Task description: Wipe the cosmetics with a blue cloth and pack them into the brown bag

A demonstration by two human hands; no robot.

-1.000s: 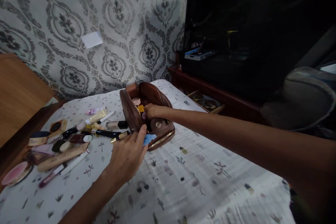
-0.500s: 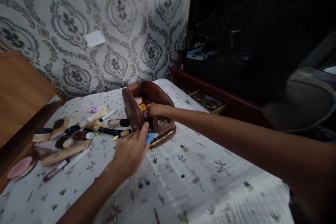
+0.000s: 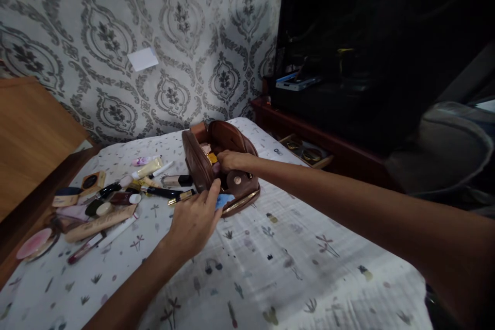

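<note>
A brown cosmetic bag (image 3: 196,159) lies unzipped on the white patterned cloth. My left hand (image 3: 195,221) grips the bag's near left edge, its index finger along the rim. Next to that hand a light blue piece (image 3: 224,200) shows at the opening. My right hand (image 3: 231,161) reaches inside the bag; its fingers look curled, but their tips and anything in them are hidden. Beside them in the bag is a small yellow item (image 3: 212,158). A gold-and-black tube (image 3: 181,197) lies just left of my left hand.
Makeup is spread at the left: a pink compact (image 3: 34,244), a beige tube (image 3: 100,223), a cream tube (image 3: 149,168) and several others. A wooden headboard (image 3: 34,129) borders the left. An open drawer (image 3: 320,161) and dark television (image 3: 367,62) are at the right.
The view has shifted slightly, so things sit a little further right in the picture. Both hands stay at the bag, with hardly any movement.
</note>
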